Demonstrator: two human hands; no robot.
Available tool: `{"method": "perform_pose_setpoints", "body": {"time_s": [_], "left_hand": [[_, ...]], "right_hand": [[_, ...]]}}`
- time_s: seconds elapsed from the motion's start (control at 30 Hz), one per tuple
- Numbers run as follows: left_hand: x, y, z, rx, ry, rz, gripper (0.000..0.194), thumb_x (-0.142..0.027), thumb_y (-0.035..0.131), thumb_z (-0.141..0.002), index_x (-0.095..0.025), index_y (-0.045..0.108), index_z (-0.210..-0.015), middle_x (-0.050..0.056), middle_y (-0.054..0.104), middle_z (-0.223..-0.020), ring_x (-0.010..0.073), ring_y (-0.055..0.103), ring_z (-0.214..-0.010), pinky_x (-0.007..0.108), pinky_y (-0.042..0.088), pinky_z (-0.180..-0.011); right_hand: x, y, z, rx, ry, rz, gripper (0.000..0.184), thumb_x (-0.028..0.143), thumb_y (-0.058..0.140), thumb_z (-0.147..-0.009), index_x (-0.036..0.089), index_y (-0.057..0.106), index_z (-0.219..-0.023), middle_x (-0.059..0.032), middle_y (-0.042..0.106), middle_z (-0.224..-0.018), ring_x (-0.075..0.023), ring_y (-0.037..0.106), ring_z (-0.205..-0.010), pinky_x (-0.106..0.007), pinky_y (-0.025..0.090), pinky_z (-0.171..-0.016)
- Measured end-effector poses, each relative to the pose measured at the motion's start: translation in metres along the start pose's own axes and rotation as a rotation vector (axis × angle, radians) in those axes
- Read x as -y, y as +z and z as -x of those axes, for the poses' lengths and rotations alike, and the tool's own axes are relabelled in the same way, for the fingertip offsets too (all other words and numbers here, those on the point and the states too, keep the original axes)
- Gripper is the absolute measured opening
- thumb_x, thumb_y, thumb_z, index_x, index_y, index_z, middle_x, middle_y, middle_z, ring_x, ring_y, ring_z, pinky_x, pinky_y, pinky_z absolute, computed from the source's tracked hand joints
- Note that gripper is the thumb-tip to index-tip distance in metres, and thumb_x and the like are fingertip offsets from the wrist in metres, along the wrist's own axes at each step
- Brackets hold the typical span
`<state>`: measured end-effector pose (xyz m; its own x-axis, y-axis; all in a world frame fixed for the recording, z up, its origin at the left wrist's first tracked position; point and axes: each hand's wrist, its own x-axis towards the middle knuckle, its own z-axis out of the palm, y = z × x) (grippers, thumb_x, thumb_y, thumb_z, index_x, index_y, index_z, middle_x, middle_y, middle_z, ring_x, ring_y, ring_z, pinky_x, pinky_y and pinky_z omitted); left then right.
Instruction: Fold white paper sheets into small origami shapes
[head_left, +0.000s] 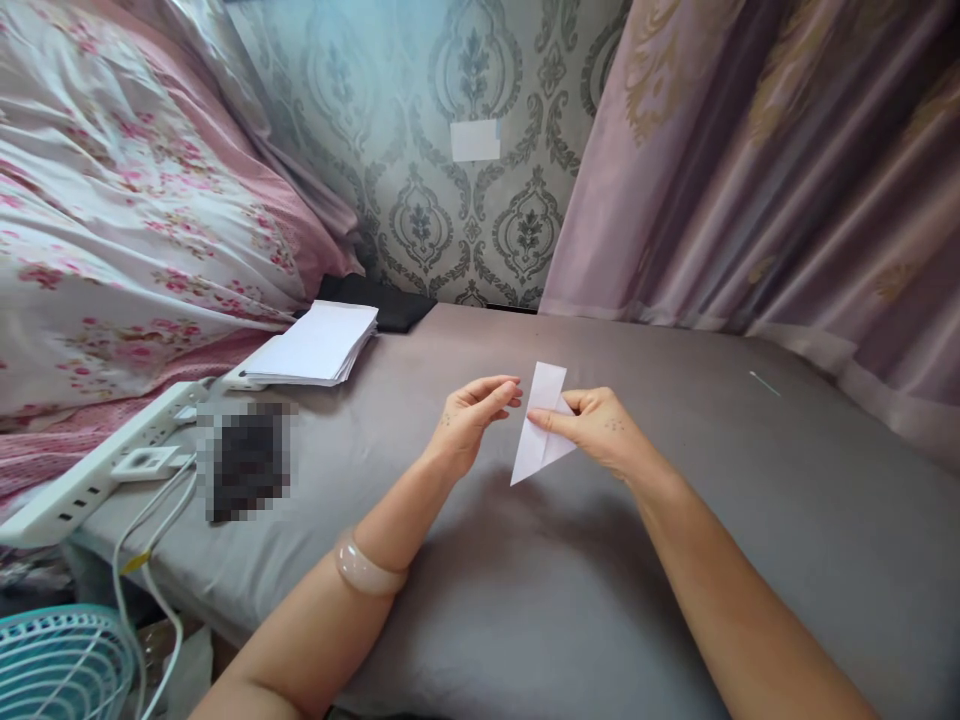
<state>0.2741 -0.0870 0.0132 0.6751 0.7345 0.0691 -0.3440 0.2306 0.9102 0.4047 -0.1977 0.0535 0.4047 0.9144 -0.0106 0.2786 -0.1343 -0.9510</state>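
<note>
A folded piece of white paper [550,388] is held above the grey-covered surface, its top a narrow strip and its lower end slanting to a point. My right hand [600,425] pinches it from the right, thumb on the near face and fingers behind. To the left of the paper, my left hand [476,415] is apart from it by a small gap. Its thumb lies against the bent fingers, and nothing shows between them. A pale bangle [367,568] circles my left forearm.
A stack of white paper [315,340] lies at the back left beside a flat black item [405,310]. A white power strip [112,460] with cables runs along the left edge, near a blurred dark object [251,462]. A fan [64,665] stands lower left. A thin stick [765,383] lies far right.
</note>
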Motion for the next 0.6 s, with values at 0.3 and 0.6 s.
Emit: {"method": "perform_pose_setpoints", "body": {"time_s": [0.3, 0.6], "left_hand": [[0.0, 0.012, 0.005, -0.033, 0.068, 0.157, 0.019, -0.03, 0.079, -0.067, -0.015, 0.071, -0.078, 0.001, 0.067, -0.076, 0.0098, 0.059, -0.072, 0.025, 0.045, -0.075], [-0.002, 0.014, 0.006, -0.119, 0.106, 0.238, 0.025, -0.032, 0.077, -0.07, -0.015, 0.063, -0.083, 0.0, 0.063, -0.075, 0.0082, 0.057, -0.066, 0.023, 0.045, -0.067]], "right_hand": [[-0.007, 0.017, 0.002, -0.216, -0.18, 0.451, 0.029, 0.049, 0.065, -0.074, 0.021, 0.065, -0.069, 0.0016, 0.059, -0.061, -0.0151, 0.053, -0.059, -0.027, 0.035, -0.054], [0.002, 0.036, 0.01, -0.472, -0.502, 0.604, 0.01, 0.031, 0.059, -0.085, 0.022, 0.055, -0.088, -0.0013, 0.064, -0.086, -0.0177, 0.059, -0.081, -0.03, 0.044, -0.071]]}}
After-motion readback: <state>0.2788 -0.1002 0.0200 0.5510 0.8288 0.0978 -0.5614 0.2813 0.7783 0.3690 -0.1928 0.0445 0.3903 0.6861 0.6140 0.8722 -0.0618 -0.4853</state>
